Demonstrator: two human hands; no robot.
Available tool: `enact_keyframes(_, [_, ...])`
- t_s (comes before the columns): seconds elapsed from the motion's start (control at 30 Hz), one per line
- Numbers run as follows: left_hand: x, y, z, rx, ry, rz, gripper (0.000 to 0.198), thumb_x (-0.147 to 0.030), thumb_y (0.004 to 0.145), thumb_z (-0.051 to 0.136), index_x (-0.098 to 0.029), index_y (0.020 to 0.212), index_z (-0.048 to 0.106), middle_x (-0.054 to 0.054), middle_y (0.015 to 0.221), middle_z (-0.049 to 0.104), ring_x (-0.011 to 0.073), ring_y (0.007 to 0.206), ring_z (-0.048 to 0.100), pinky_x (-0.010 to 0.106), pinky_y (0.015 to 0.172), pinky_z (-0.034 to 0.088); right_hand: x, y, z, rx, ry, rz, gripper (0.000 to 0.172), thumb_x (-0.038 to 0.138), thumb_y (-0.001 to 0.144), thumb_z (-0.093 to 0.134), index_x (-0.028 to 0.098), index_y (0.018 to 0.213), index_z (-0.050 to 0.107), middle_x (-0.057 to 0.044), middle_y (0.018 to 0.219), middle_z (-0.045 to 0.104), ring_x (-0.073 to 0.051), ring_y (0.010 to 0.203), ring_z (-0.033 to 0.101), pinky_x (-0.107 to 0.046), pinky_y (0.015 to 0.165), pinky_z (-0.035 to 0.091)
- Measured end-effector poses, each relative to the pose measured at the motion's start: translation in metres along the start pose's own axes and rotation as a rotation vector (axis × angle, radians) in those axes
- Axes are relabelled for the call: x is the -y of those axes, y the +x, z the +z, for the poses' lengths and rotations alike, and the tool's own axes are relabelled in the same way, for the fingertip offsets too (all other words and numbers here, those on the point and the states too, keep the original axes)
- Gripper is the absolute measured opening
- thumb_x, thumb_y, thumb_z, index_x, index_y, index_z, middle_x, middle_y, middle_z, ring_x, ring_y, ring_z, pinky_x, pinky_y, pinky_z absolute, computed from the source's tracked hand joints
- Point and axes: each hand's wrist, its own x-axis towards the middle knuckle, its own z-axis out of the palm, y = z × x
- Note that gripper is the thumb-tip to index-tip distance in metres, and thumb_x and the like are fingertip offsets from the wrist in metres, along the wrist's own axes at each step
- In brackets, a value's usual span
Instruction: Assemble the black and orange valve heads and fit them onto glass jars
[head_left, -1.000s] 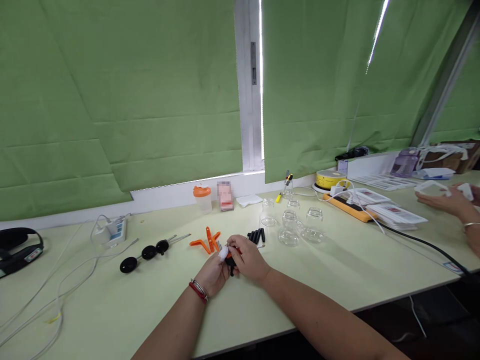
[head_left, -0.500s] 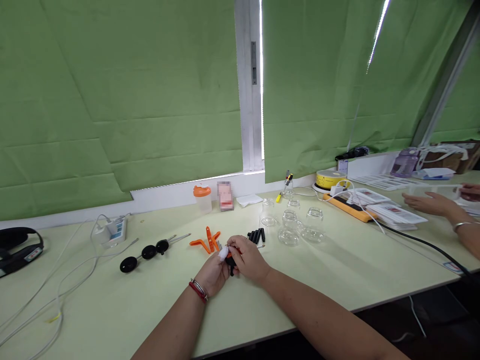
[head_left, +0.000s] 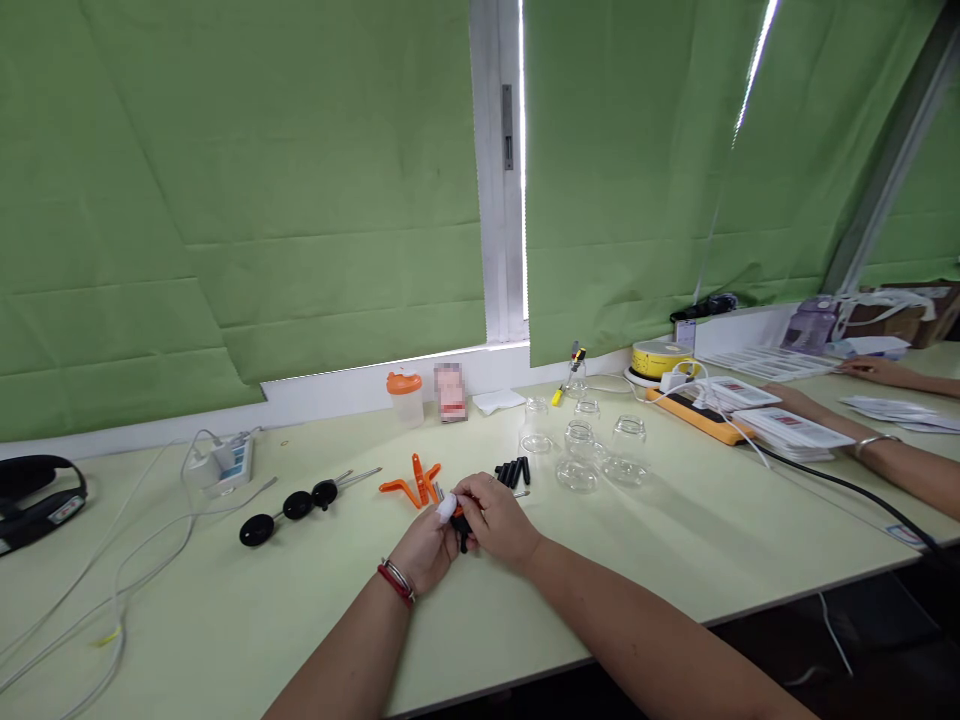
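My left hand (head_left: 431, 545), its thumb tip wrapped in white, is closed around a small black and orange part (head_left: 460, 522). Fingers of my right hand (head_left: 496, 515) pinch the same part from the other side, hiding most of it. Orange plastic pieces (head_left: 421, 480) lie just beyond my left hand, with small metal pins partly visible by them. Behind my right hand are several short black tubes (head_left: 514, 470). Metal rods with black round knobs (head_left: 298, 504) rest to the left.
Several clear glass jars (head_left: 579, 455) stand right of my hands. A cup with an orange lid (head_left: 405, 398) is at the back. An orange power strip (head_left: 697, 415) and white card stacks (head_left: 791, 430) lie near another person's arms (head_left: 911, 470). Headphones (head_left: 45, 500) sit far left.
My hands have barely moved and keep hold of the part. At the right, the other person has put down the white sheets and reached both arms farther over the table.
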Motion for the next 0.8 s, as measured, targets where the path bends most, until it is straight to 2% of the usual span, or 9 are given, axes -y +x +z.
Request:
enact_keyframes(0.27, [0.001,0.001,-0.002,-0.018,-0.051,0.002,0.029,-0.046,0.074,0.071,-0.018,0.081,0.063,0.007,0.088,0.062,0.0211,0.089,0.060,0.033,0.075,0.048,0.003,0.001,-0.002,0.011,0.004,-0.120,0.014,0.012,0.081,0.053,0.021,0.078,0.063,-0.005,0.092,0.070,-0.020,0.086,0.060,-0.037,0.082,0.047])
enact_keyframes(0.47, [-0.002,0.000,-0.001,-0.118,-0.128,-0.007,0.024,-0.040,0.075,0.072,-0.019,0.087,0.065,0.007,0.093,0.065,0.0196,0.093,0.060,0.030,0.079,0.048,0.003,0.000,-0.004,0.057,-0.030,-0.175,0.014,0.015,0.075,0.061,0.020,0.087,0.062,-0.007,0.098,0.068,-0.023,0.091,0.059,-0.040,0.084,0.045])
enact_keyframes(0.6, [-0.003,0.000,-0.004,-0.064,-0.140,-0.058,0.026,-0.043,0.079,0.068,-0.019,0.089,0.066,0.007,0.091,0.065,0.0183,0.086,0.060,0.028,0.070,0.048,0.005,-0.001,-0.005,0.155,-0.128,-0.201,0.027,0.019,0.072,0.069,0.019,0.098,0.060,-0.008,0.102,0.066,-0.025,0.097,0.056,-0.043,0.091,0.040])
enact_keyframes(0.73, [-0.006,-0.002,-0.011,-0.086,-0.092,-0.047,0.029,-0.043,0.075,0.072,-0.018,0.088,0.067,0.004,0.083,0.062,0.0130,0.071,0.055,0.021,0.056,0.041,0.007,-0.003,-0.005,0.222,-0.212,-0.251,0.026,0.028,0.083,0.063,0.016,0.106,0.058,-0.012,0.110,0.064,-0.026,0.103,0.053,-0.045,0.094,0.037])
enact_keyframes(0.8, [-0.009,-0.003,-0.014,-0.085,-0.034,-0.044,0.032,-0.045,0.073,0.073,-0.017,0.088,0.068,0.004,0.083,0.061,0.0125,0.071,0.053,0.021,0.055,0.039,0.005,-0.003,-0.004,0.249,-0.225,-0.286,0.028,0.032,0.086,0.060,0.015,0.109,0.057,-0.013,0.114,0.063,-0.026,0.106,0.052,-0.044,0.096,0.036])
